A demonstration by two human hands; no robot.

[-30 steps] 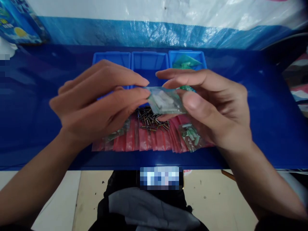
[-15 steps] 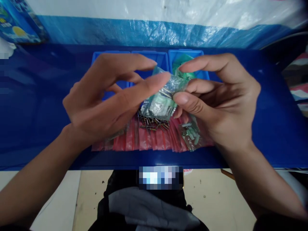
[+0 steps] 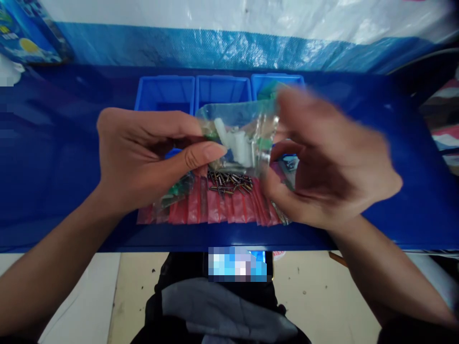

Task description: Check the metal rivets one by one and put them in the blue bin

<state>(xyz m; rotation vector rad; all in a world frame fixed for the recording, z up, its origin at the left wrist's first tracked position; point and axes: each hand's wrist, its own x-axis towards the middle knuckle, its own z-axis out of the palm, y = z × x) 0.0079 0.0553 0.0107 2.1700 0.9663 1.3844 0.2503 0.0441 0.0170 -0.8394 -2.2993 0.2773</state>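
My left hand (image 3: 143, 155) pinches the left edge of a small clear plastic bag (image 3: 238, 136) between thumb and fingers. White plugs and some metal pieces show inside it. The bag hangs above a loose pile of dark screws (image 3: 229, 182) that lies on a fan of red bags (image 3: 215, 208). My right hand (image 3: 330, 162) is blurred by motion at the bag's right side; whether its fingers grip the bag is unclear. A filled bag of green parts (image 3: 175, 191) lies under my left hand.
Three blue bins stand in a row at the back of the blue table (image 3: 53, 191): left (image 3: 165, 91), middle (image 3: 222, 88) and right (image 3: 278, 80), the right one with green bags in it. Blue and white sheeting rises behind them.
The bag was held flat between both hands, then lifted and turned upright. My left hand now holds its left edge; my right hand has shifted down and right, in fast motion.
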